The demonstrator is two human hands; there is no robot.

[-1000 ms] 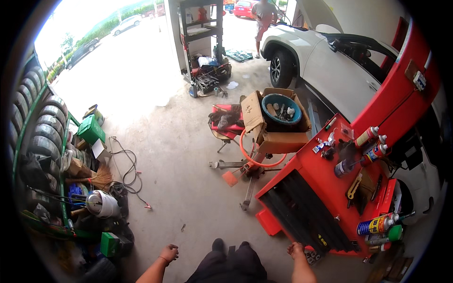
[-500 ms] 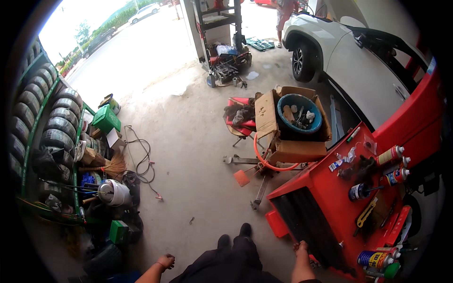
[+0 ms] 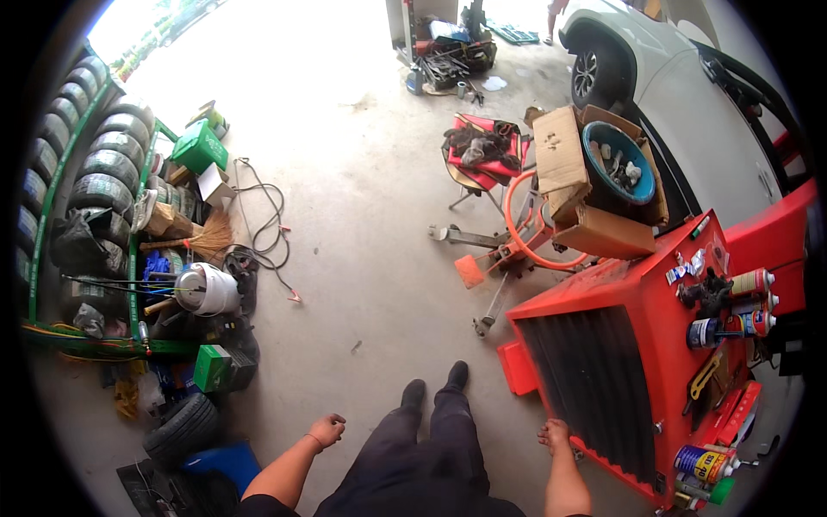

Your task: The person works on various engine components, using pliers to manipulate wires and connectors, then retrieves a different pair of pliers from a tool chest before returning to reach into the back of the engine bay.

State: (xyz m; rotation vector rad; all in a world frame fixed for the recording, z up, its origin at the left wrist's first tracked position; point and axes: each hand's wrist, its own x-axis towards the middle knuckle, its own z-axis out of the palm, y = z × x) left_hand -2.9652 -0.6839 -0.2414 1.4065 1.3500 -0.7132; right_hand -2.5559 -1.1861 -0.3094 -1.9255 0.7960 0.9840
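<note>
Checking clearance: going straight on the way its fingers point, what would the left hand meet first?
Probably the left trouser leg; depth is unclear, so the left hand may pass above it.

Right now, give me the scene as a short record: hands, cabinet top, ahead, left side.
Left hand: above floor, nothing visible in it
Right hand: near red cabinet; contact unclear
Cabinet top: yellow knife, spray cans
Ahead: cardboard box holding blue basin
Left side: tires, broom, white bucket
</note>
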